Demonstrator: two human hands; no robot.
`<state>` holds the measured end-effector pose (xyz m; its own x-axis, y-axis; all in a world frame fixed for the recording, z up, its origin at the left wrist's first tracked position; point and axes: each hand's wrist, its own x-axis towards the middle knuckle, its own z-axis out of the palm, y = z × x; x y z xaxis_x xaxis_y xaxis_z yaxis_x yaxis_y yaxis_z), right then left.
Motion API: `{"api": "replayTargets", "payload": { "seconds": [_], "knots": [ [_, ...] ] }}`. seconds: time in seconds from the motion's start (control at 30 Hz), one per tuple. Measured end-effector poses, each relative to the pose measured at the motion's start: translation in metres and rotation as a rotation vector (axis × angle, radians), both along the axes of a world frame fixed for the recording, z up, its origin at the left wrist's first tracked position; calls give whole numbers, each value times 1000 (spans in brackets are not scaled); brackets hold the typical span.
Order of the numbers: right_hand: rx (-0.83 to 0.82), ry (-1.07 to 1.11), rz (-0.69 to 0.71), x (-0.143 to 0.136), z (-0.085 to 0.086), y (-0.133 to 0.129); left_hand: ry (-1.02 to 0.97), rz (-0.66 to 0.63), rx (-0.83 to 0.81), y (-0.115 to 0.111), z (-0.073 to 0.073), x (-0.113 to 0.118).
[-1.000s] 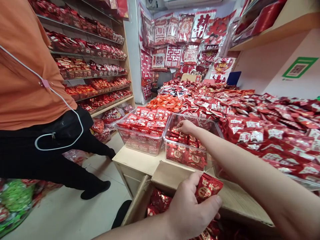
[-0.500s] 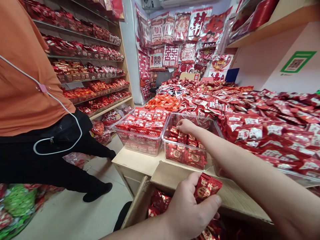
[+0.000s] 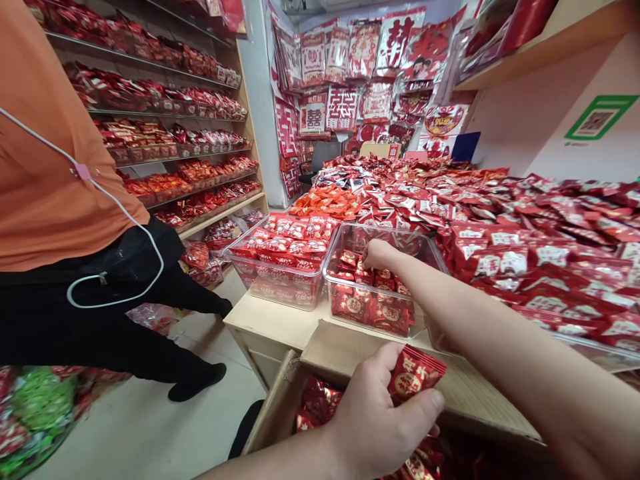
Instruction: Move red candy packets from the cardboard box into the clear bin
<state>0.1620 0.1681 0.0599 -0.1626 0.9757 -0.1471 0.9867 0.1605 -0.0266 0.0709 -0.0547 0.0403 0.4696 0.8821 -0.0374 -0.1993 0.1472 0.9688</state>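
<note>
A red candy packet with gold print [image 3: 413,375] is pinched between the thumb and fingers of my left hand [image 3: 383,413], above an open cardboard box [image 3: 345,347] that holds more red packets [image 3: 320,400]. My right hand [image 3: 377,256] reaches into a clear plastic bin [image 3: 333,277] with small red packets [image 3: 387,315] in its front part. Its fingers are bent down against the packets, and their tips are hidden, so whether they grip one does not show.
Left of that bin stands another clear bin [image 3: 286,293] filled with red packets. Heaps of packets [image 3: 500,253] cover the table behind and right. At the left stands a person in an orange top [image 3: 55,153], beside stocked shelves [image 3: 165,113].
My right hand has shifted slightly right within the bin. My left hand keeps its packet in nearly the same place.
</note>
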Motion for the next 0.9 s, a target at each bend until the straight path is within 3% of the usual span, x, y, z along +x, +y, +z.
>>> {"api": "replayTargets", "payload": {
  "seconds": [0.37, 0.5, 0.63, 0.73, 0.9],
  "knots": [
    [18, -51, 39, 4, -6, 6, 19, 5, -32, 1, -1, -1],
    [32, -22, 43, 6, -9, 7, -126, 31, -150, 5, -2, -3],
    [90, 27, 29, 8, -11, 8, -263, 80, -156, 11, -2, -3],
    [172, 71, 19, 6, 0, 1, -285, 89, -167, 13, -1, -3],
    [322, 172, 123, 6, 38, -37, -230, 62, -192, 13, 1, -2]
  ]
}}
